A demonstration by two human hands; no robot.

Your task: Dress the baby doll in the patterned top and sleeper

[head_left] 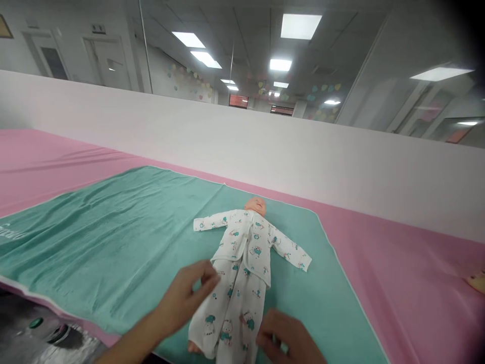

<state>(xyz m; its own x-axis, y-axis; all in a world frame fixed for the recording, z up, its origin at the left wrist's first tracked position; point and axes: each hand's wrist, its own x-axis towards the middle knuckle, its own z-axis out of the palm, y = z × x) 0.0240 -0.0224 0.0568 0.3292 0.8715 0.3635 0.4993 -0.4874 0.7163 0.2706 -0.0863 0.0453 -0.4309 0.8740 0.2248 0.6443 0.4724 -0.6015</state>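
White pajamas (pixel 261 250) clothe a doll (pixel 255 204) on a green blanket (pixel 121 237); left hand (pixel 181 294) half-open, empty; right hand (pixel 287 327) loosely curled, any hold unclear.

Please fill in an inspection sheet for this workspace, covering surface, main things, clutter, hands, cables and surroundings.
Surface: green towel, creased at left, over pink cover.
Main things: doll lying face up, with printed white top and trousers; sleeves spread.
Clutter: apparent bottle below the near left edge; cut-off tan object at far right.
Hands: left hand at the trousers, right hand by the lower leg; contact unclear.
Cables: nothing seen.
Surroundings: white wall, with glass or mirror above.
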